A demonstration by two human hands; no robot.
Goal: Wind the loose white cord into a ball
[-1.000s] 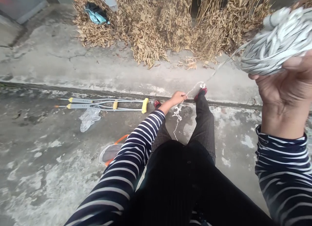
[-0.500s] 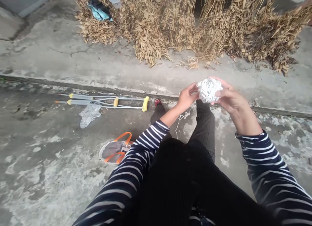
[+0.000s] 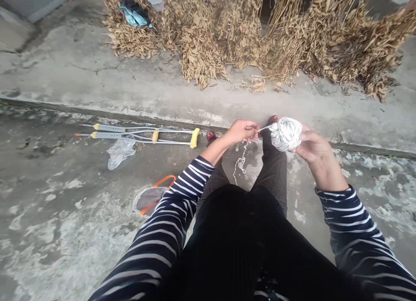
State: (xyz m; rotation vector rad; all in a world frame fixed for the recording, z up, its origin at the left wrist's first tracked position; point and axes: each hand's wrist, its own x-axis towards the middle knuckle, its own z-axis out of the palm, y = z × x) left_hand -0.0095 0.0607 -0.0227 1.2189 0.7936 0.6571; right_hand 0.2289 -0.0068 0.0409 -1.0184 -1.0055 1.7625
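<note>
A round ball of white cord [image 3: 286, 134] is in my right hand [image 3: 312, 146], whose fingers wrap its right side and underside. My left hand [image 3: 242, 131] pinches a strand of the cord that stretches taut from the ball's left side. Below my left hand, a loose length of thin white cord [image 3: 240, 163] dangles in loops between my legs. The ball is held above my right foot, and part of my right palm is hidden behind it.
Metal crutches [image 3: 146, 135] with yellow pads lie to the left, beside a clear plastic bag [image 3: 121, 153]. A grey bag with orange handles [image 3: 146, 200] sits nearer me. Along the raised concrete ledge [image 3: 130, 86], dried plant stalks [image 3: 208, 45] are heaped, with blue-and-black cloth [image 3: 134, 14] on them.
My left hand has moved left, away from the ball, drawing out a strand. The ball in my right hand has shifted slightly lower and to the right. More loose cord shows below.
</note>
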